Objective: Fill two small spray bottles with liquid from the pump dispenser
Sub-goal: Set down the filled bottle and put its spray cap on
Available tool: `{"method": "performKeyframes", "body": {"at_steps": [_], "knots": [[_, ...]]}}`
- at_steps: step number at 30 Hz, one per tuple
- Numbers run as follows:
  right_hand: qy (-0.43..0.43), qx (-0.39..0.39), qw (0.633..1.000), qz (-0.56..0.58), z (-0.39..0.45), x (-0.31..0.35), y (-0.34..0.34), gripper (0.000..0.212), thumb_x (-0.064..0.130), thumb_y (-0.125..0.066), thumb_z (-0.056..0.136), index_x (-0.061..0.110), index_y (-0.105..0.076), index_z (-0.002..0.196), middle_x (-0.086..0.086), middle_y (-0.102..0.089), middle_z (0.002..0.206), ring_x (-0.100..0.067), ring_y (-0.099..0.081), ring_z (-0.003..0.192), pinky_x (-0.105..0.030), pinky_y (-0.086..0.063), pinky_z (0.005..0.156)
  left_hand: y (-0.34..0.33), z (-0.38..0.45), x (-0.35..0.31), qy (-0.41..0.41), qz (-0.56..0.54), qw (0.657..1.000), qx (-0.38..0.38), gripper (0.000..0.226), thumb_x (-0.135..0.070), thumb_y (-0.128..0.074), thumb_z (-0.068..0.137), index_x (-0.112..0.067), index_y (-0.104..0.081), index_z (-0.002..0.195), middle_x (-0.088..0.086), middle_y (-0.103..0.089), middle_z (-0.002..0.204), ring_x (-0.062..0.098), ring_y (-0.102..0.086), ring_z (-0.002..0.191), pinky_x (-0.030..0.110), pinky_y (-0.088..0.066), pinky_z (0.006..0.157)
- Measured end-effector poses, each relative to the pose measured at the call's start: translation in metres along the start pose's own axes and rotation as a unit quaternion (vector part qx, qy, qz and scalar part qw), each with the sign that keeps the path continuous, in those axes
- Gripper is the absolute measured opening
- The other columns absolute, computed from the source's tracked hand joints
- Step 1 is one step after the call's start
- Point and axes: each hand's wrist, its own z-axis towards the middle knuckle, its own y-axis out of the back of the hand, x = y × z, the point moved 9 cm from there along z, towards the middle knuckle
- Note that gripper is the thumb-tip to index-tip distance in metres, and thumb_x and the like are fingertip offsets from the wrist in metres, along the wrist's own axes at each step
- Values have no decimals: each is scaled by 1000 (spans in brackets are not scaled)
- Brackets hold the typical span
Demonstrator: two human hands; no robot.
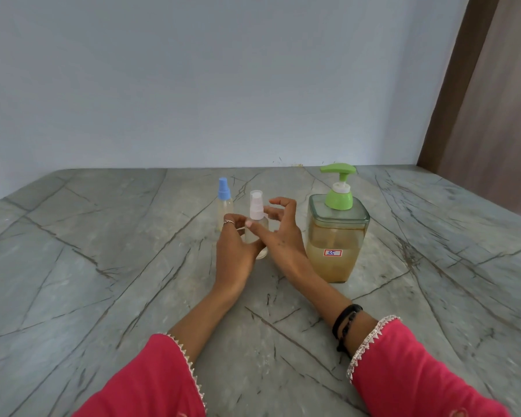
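- Pink-capped spray bottle (pixel 257 224) is standing upright on the bench (pixel 103 251), mid-frame, between the two hands; clear body, pale pink collar, clear overcap on top. Contents hard to tell, looking clear or near empty.
- Left hand (pixel 234 254) is wrapping around the bottle's body from its left side, fingers closed onto it; ring (pixel 228 221) showing on one finger.
- Right hand (pixel 278 233) is sitting just beside the bottle on its right, fingers spread and curled, thumb tip touching the bottle front; not gripping anything.
- Blue-capped spray bottle (pixel 224 203) is standing upright just behind and to the left of the pink one, clear body, blue sprayer cap on; fill level not readable.
- Pump dispenser (pixel 337 236) is standing to the right of the hands, near the right hand; square clear body, green pump head and collar, yellowish-amber liquid filling roughly the lower two thirds.
- Small white label (pixel 332 253) with red border on dispenser front is reading "35" in blue.
- Black bracelet (pixel 345 328) on right wrist; pink sleeves (pixel 151 383) with silver trim on both arms.
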Motion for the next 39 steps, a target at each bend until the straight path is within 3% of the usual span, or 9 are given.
{"method": "performKeyframes", "body": {"at_steps": [5,8,12,17,21,25,30,34,39], "knots": [[-72,67,994,-44,-1,-15,-15,63,40,-65,67,19,-43,122,-4,-47,122,-17,-44,114,-17,-40,78,5,4,6,-5,52,998,-27,45,-10,-71,76,-10,-45,113,9,-55,103,18,-58,87,22,-46,69],[-86,37,993,-75,2,-22,-10,51,37,-70,70,17,-51,114,-3,-52,118,-19,-48,115,-26,-43,87,6,5,10,17,46,998,-25,46,-7,-71,76,-10,-42,111,9,-55,89,18,-57,76,20,-44,62],[-64,-9,992,-111,4,-18,2,45,27,-74,80,20,-58,121,-1,-48,116,-11,-50,104,-6,-35,70,6,5,17,51,35,998,-5,43,-12,-77,72,-12,-43,98,3,-54,79,13,-55,72,19,-43,63],[-48,-39,993,-96,4,-17,6,55,20,-75,80,19,-51,129,-3,-49,116,-17,-56,100,-6,-40,66,4,6,19,48,14,999,8,15,-1,-65,81,-11,-54,86,-4,-60,76,10,-58,73,15,-46,67],[-48,-66,992,-98,5,-20,9,44,3,-71,80,13,-46,115,-8,-50,118,-14,-55,83,-8,-42,63,5,9,24,52,15,999,7,25,6,-54,85,-15,-58,97,1,-64,94,6,-58,80,16,-49,76],[-55,-51,992,-101,8,-27,7,39,1,-69,83,5,-50,116,-13,-49,122,-15,-56,96,-3,-42,64,-6,7,19,29,64,995,64,43,6,-50,85,-12,-53,124,5,-59,123,11,-54,107,13,-41,89],[-79,-9,991,-106,11,-36,1,48,1,-62,87,6,-46,133,-11,-51,131,-19,-53,116,-11,-38,81,-26,5,19,11,182,971,154,53,-3,-41,93,-17,-30,143,8,-26,152,20,-15,143,35,-14,115],[-89,12,987,-131,12,-40,-3,49,1,-52,92,11,-42,139,-9,-52,134,-18,-50,121,-11,-35,85,-38,1,24,-7,301,929,214,57,-11,-36,96,-17,-14,148,4,-14,157,21,2,145,39,-4,116],[-92,27,982,-163,11,-40,-4,57,-10,-42,88,8,-40,142,-9,-48,142,-20,-48,128,-22,-37,100,-41,-1,26,-9,334,914,230,57,-15,-32,97,-18,-8,149,2,-7,158,20,5,145,38,-1,116]]}}
